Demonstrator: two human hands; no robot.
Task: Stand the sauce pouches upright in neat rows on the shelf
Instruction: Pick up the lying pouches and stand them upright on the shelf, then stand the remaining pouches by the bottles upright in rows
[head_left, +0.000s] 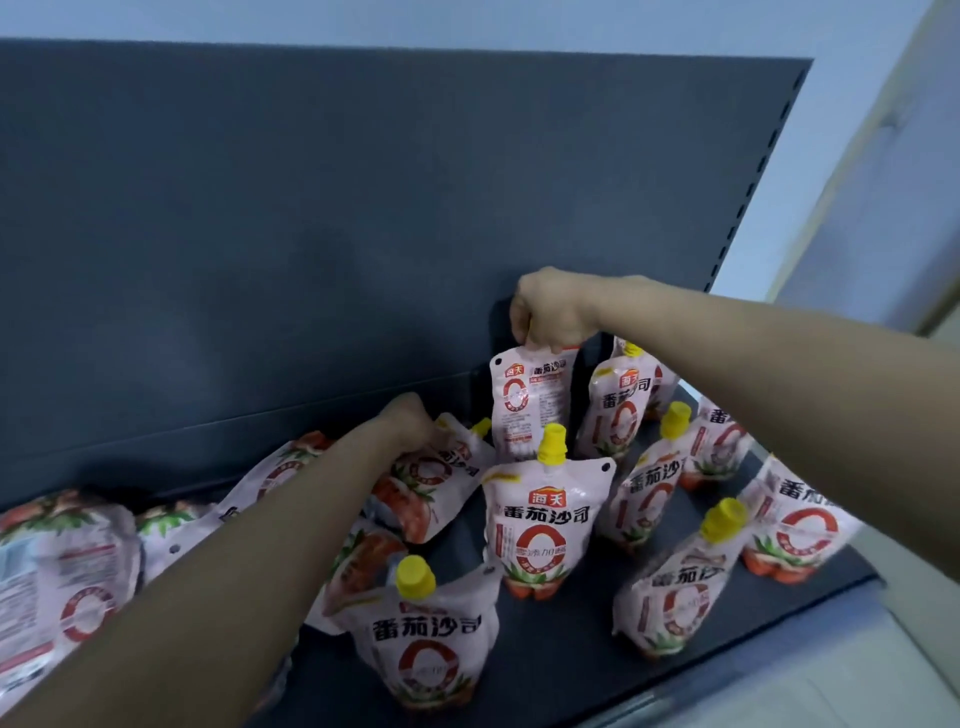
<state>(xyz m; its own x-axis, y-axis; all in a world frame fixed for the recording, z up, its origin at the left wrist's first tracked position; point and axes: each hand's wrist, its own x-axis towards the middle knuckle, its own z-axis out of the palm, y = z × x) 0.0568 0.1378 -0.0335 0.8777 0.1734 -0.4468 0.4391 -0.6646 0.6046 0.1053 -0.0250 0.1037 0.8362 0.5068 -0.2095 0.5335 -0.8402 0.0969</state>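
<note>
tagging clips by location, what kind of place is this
Most likely a shop or stockroom display: a dark metal shelf, a back panel edged by a slotted upright, and many identical spouted tomato sauce pouches, one gripped by the left hand, one by the right hand.

We take this for a shop, or a stockroom fitted out like one. We see a dark grey metal back panel (311, 234) of the kind found on retail display units, with a column of slots (763, 171) running down its right edge. On the matching dark shelf (571, 654) we find many identical sauce pouches (545, 525), all with the same printed red-and-white label and yellow cap (552, 442), some standing, others lying flat. Behind the unit we see a plain pale blue wall (779, 31)
</note>
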